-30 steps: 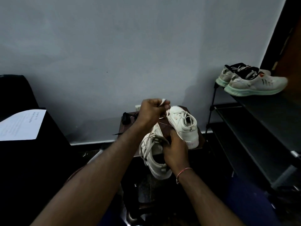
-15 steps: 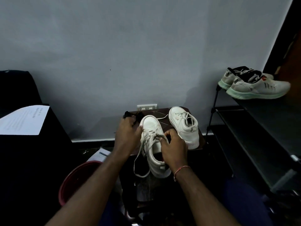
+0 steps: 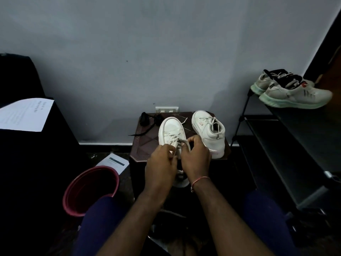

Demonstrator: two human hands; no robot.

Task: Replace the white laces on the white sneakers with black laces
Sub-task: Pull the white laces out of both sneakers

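Note:
Two white sneakers stand on a small dark brown stool (image 3: 142,145). The nearer sneaker (image 3: 171,128) points away from me and still carries its white lace (image 3: 181,142). My left hand (image 3: 159,168) and my right hand (image 3: 196,157) are both over its lacing, each pinching a strand of the white lace. The hands cover the shoe's rear half. The second sneaker (image 3: 209,132) stands to the right, laced in white. Black laces (image 3: 147,120) lie bundled at the stool's back left corner.
A red bucket (image 3: 88,189) stands on the floor at the left, with a paper sheet (image 3: 114,161) behind it. Another sheet (image 3: 24,113) lies on a dark surface far left. A black shoe rack (image 3: 287,141) at the right holds a pair of white trainers (image 3: 293,95).
My left hand dropped from high above the shoe, where it pulled the lace up, down to the lacing. The nearer sneaker now lies flat under both hands, which have closed in on the lace.

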